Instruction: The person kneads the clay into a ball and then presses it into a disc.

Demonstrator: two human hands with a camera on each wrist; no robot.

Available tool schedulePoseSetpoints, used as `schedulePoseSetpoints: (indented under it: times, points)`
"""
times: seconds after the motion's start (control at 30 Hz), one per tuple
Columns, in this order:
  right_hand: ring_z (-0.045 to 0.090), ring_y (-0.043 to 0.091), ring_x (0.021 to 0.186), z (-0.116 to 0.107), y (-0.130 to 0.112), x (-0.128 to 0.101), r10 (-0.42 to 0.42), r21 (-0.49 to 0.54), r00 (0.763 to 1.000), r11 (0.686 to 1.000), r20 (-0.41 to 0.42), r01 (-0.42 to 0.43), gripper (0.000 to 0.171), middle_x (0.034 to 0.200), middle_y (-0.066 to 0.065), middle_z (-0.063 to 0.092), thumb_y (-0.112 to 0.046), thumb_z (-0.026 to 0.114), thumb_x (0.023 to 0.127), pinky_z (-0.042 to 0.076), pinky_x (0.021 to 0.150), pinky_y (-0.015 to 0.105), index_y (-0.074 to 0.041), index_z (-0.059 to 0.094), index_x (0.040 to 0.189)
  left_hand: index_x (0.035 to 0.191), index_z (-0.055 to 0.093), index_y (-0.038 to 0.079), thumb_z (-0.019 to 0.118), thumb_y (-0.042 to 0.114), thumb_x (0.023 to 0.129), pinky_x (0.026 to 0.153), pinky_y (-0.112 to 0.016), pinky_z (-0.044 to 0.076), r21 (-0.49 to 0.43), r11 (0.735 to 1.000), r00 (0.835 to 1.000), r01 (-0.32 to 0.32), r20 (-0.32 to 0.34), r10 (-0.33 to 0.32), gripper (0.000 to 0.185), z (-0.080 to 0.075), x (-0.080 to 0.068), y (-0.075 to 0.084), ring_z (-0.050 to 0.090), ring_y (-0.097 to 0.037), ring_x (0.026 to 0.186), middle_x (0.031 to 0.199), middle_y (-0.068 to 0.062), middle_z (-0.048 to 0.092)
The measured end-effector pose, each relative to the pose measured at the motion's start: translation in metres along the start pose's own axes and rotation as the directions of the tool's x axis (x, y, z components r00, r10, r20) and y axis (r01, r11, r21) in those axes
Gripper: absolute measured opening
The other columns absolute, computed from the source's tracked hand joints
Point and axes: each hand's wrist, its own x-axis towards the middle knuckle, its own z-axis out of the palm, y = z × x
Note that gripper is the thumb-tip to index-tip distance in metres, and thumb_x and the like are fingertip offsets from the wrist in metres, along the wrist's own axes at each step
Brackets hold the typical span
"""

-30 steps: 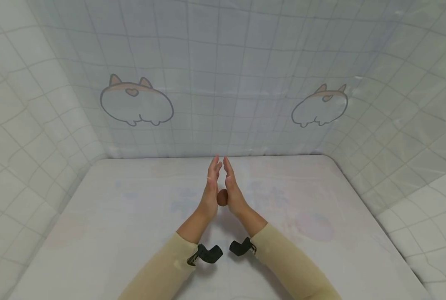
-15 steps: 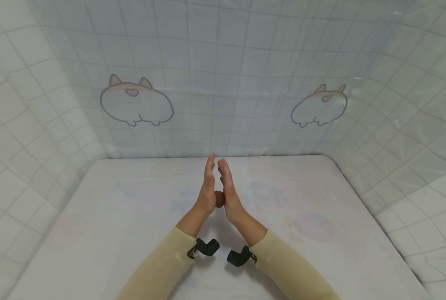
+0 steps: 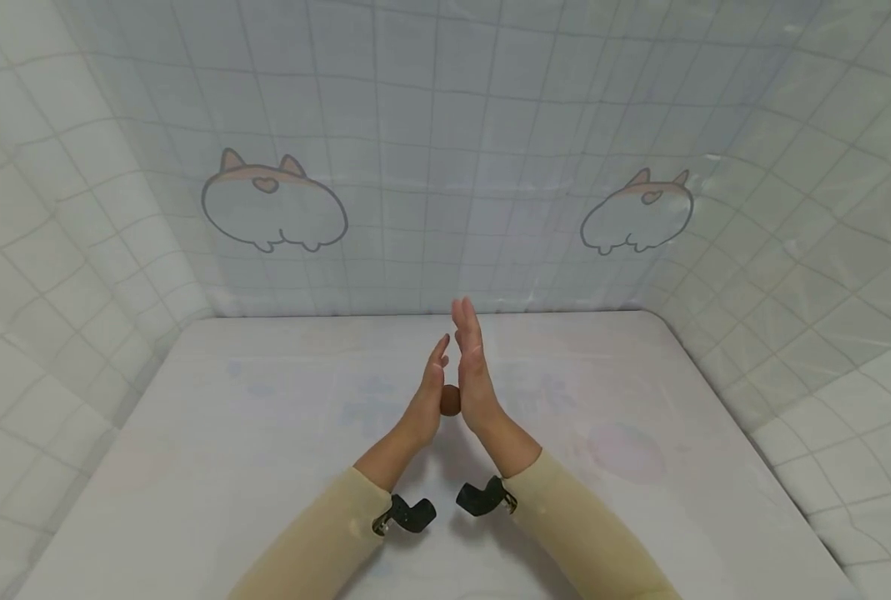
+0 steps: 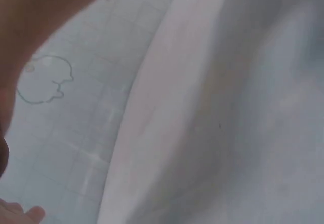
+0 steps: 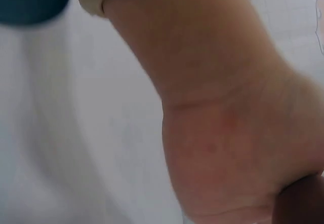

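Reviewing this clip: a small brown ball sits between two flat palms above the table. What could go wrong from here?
The brown ball is only pressed between the heels of the left hand and right hand, with straight fingers and no curl round it, so it may slip out toward the table. The right hand is further forward than the left, so uneven pressure could squeeze the ball out sideways. Once loose, it would probably roll.

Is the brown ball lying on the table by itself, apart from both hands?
No, the brown ball is pressed between the palms of the left hand and the right hand.
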Motion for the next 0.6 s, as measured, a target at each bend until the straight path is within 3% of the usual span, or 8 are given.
schedulePoseSetpoints:
  times: [0.2,0.37,0.6]
  points:
    - [0.010,0.020,0.153,-0.003,0.006,0.007,0.044,-0.055,0.999,0.998,-0.004,-0.044,0.087,0.167,-0.001,0.010,-0.076,0.019,0.097,0.010,0.119,0.056,-0.022,0.000,0.162,0.162,0.001,0.017,0.004,0.071,0.099,0.112,-0.071,0.011,-0.106,0.990,0.995,-0.098,0.003,0.099,0.083,0.003,-0.001,0.006,0.013,-0.040,0.150,0.168,-0.006,-0.001]
    - [0.007,0.019,0.153,-0.004,0.016,0.011,0.127,-0.051,0.992,0.991,0.015,-0.126,0.089,0.167,-0.005,0.006,-0.080,0.023,0.094,0.010,0.117,0.060,-0.028,-0.001,0.162,0.162,0.000,0.016,0.010,0.078,0.095,0.116,-0.066,0.005,-0.204,0.961,0.982,-0.189,-0.026,0.188,0.092,0.002,0.002,0.013,0.011,-0.034,0.152,0.168,-0.005,-0.002]
    - [0.001,0.021,0.153,-0.006,0.030,0.009,0.244,-0.038,0.966,0.970,0.085,-0.241,0.096,0.167,-0.008,0.000,-0.087,0.023,0.087,0.004,0.116,0.063,-0.031,0.001,0.161,0.162,0.000,0.013,0.012,0.078,0.095,0.117,-0.062,0.005,-0.224,0.936,0.962,-0.272,-0.096,0.257,0.094,-0.003,0.006,0.022,0.009,-0.038,0.151,0.167,-0.006,-0.001]
